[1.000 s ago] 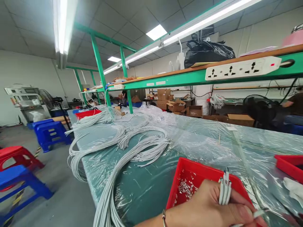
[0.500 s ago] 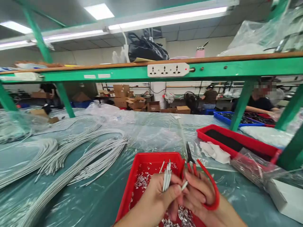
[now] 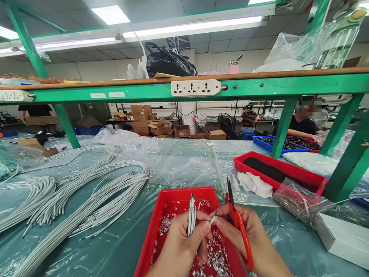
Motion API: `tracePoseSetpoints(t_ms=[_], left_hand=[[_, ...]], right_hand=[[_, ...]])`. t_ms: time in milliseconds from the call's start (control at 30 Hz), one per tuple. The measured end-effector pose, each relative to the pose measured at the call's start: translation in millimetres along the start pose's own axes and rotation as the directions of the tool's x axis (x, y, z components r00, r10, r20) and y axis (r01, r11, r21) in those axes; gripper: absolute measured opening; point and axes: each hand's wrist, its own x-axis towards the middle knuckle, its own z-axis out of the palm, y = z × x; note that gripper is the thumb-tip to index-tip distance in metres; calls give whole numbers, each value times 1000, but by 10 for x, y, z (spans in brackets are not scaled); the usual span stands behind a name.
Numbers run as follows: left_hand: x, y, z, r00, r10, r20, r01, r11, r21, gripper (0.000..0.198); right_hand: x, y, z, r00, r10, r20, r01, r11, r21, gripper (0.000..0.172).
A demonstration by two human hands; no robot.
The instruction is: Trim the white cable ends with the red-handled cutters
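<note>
Several short white cables with dark tips stand upright in my left hand, closed around them. Between the left thumb and fingers, one white cable end points toward my right hand. My right thumb and forefinger pinch at the dark tip of that cable end. Red-handled scissors with dark blades also rest in my right hand, blades pointing up and away. Beneath both hands is a red tray scattered with small shiny silvery scraps.
Bundles of long white cables lie at left on the plastic-covered table. To the right are a red bin, crumpled white tissue, a bag of thin metal pieces and a white box. A person sits beyond the green frame.
The scissors have turned in my right hand, the handle loop now more edge-on. My fingers have shifted on the cable end, and its dark tip now shows. The camera view has shifted slightly right.
</note>
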Motion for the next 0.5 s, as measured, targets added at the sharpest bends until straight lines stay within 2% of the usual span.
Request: tracePoseSetpoints(t_ms=[133,200,233,300,400,433,500], left_hand=[[-1,-13,-14,998,52,-40,-45,988,150,34],[-1,-2,-30,991,122,-56,-101,954,282,31],[-1,2,-38,983,172,-60,-140,924,356,29],[1,0,-49,952,302,-47,-245,845,475,25],[-1,-13,-46,889,457,-15,-376,750,544,19],[-4,-14,-41,882,471,-13,-388,741,548,19],[-7,-9,-33,917,397,-31,-324,789,523,22]], right_hand=[[-40,-71,79,984,30,-177,-27,999,20,39],[-41,-84,85,974,14,-225,-15,1000,-2,42],[-37,-82,76,973,4,-230,-9,1000,-19,41],[-25,-70,46,986,18,-164,-28,998,-55,37],[-23,-56,10,991,25,-131,-44,989,-139,34],[-27,-58,4,989,9,-147,-35,984,-176,33],[-33,-64,-7,983,-28,-180,-15,972,-234,31]])
